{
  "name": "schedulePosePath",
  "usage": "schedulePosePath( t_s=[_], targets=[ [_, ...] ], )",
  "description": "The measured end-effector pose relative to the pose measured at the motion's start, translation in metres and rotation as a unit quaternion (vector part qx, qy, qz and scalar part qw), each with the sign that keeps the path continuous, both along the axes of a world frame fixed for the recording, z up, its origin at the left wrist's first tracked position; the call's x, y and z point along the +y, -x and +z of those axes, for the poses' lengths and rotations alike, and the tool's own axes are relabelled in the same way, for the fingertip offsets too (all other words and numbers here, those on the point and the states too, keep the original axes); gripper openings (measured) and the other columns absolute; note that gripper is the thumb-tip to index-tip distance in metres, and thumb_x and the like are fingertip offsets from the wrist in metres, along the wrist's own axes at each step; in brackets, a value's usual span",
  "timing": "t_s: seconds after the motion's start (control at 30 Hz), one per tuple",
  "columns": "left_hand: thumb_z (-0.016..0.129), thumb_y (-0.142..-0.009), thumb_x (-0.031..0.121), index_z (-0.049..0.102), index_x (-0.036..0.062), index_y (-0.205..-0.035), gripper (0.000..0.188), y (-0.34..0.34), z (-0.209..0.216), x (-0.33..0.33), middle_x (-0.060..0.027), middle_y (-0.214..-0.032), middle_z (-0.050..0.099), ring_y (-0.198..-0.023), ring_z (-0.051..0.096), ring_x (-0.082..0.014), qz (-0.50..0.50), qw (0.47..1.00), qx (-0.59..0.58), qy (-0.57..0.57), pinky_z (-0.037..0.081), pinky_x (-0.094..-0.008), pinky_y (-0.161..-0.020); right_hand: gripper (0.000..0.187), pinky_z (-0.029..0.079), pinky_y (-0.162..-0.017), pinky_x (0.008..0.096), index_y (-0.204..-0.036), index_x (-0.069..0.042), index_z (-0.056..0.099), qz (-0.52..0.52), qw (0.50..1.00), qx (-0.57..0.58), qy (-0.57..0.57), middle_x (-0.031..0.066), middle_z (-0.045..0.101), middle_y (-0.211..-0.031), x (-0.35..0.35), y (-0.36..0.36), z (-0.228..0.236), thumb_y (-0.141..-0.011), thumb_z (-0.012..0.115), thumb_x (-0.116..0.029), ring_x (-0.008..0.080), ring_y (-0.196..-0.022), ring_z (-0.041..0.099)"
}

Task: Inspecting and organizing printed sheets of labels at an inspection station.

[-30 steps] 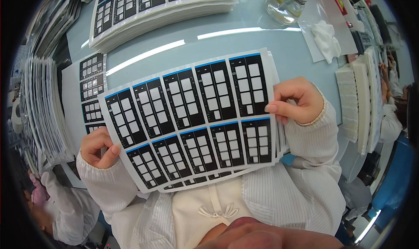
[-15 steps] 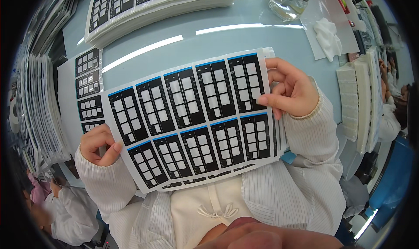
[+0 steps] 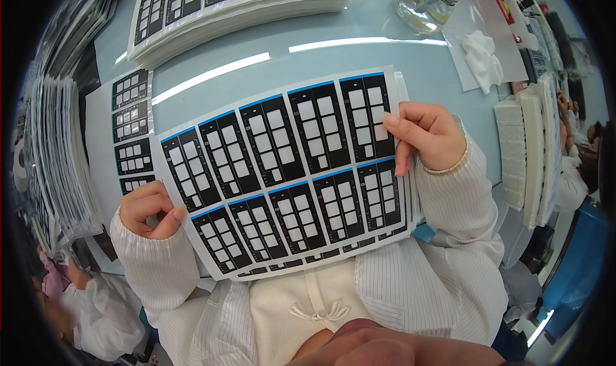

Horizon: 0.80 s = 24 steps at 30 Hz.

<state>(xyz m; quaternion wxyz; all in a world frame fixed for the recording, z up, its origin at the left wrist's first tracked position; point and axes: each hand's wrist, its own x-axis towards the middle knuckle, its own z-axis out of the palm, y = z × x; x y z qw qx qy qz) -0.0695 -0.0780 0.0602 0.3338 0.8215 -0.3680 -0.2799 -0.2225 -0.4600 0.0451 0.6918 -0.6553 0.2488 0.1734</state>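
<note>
A white printed sheet (image 3: 308, 178) is held up at a tilt in front of me. Two rows of black panels with white squares and blue top edges cover it. My left hand (image 3: 148, 210) is closed at its left edge, thumb toward the front. At the right edge my right hand (image 3: 428, 137) pinches it, thumb on the printed face and some fingers hidden behind. More sheets with the same print lie just under it, their edges showing at the right and bottom.
A thick stack of similar sheets (image 3: 250, 20) lies at the far side of the table. Partly covered black-panelled sheets (image 3: 133, 122) lie at left, beside tall paper piles (image 3: 58, 160). A glass bottle (image 3: 426, 9), crumpled white tissue (image 3: 481, 59) and white bundles (image 3: 513, 154) are at right. Other people sit nearby.
My right thumb sits higher on the sheet's right edge, and its fingers have shifted down slightly. The top sheet's right end has risen a little. My left hand has barely moved.
</note>
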Motion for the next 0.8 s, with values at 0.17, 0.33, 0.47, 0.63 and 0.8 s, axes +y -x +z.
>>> schedulePosePath(
  t_s=[0.17, 0.33, 0.47, 0.63, 0.8],
  targets=[
    [0.069, -0.067, 0.011, 0.055, -0.0010, -0.058, 0.020, 0.003, -0.009, 0.002, -0.0050, -0.057, 0.049, -0.048, 0.047, -0.0130, 0.020, 1.000, -0.003, 0.019, 0.035, -0.0243, -0.043, 0.032, 0.040, -0.037, 0.0195, -0.079, 0.002, 0.056, -0.081, 0.997, 0.015, -0.012, 0.0084, 0.060, -0.058, 0.009, -0.003, 0.010, -0.094, 0.045, -0.024, 0.0140, -0.042, 0.058],
    [0.067, -0.070, 0.013, 0.055, -0.0010, -0.059, 0.021, 0.005, -0.005, -0.003, -0.0065, -0.058, 0.051, -0.051, 0.049, -0.0152, 0.058, 0.997, 0.014, 0.045, 0.037, -0.0270, -0.047, 0.033, 0.037, -0.036, 0.0187, -0.081, 0.003, 0.057, -0.014, 1.000, -0.010, -0.005, 0.0076, 0.059, -0.063, -0.004, 0.003, 0.011, -0.095, 0.043, -0.024, 0.0131, -0.040, 0.056],
    [0.065, -0.072, 0.013, 0.056, -0.0013, -0.061, 0.020, 0.003, -0.004, 0.000, -0.0073, -0.062, 0.054, -0.054, 0.051, -0.0156, 0.042, 0.999, 0.024, 0.021, 0.039, -0.0262, -0.049, 0.030, 0.036, -0.036, 0.0182, -0.082, 0.003, 0.057, -0.014, 1.000, -0.012, -0.008, 0.0070, 0.060, -0.065, -0.013, 0.008, 0.009, -0.094, 0.045, -0.022, 0.0113, -0.039, 0.054],
    [0.064, -0.074, 0.014, 0.058, -0.0017, -0.065, 0.019, 0.003, -0.011, 0.004, -0.0071, -0.064, 0.056, -0.053, 0.050, -0.0151, 0.012, 0.992, 0.070, 0.101, 0.038, -0.0265, -0.049, 0.023, 0.036, -0.036, 0.0179, -0.079, 0.002, 0.056, 0.045, 0.999, 0.007, 0.012, 0.0071, 0.060, -0.064, -0.012, 0.008, 0.013, -0.092, 0.049, -0.016, 0.0092, -0.038, 0.051],
    [0.064, -0.075, 0.015, 0.058, -0.0017, -0.064, 0.020, 0.002, -0.001, 0.000, -0.0079, -0.066, 0.058, -0.053, 0.052, -0.0159, -0.025, 0.995, 0.075, 0.056, 0.040, -0.0277, -0.049, 0.020, 0.035, -0.036, 0.0185, -0.077, 0.001, 0.056, 0.051, 0.999, 0.011, -0.001, 0.0080, 0.059, -0.060, -0.013, 0.008, 0.014, -0.090, 0.052, -0.013, 0.0088, -0.037, 0.048]
  ],
)
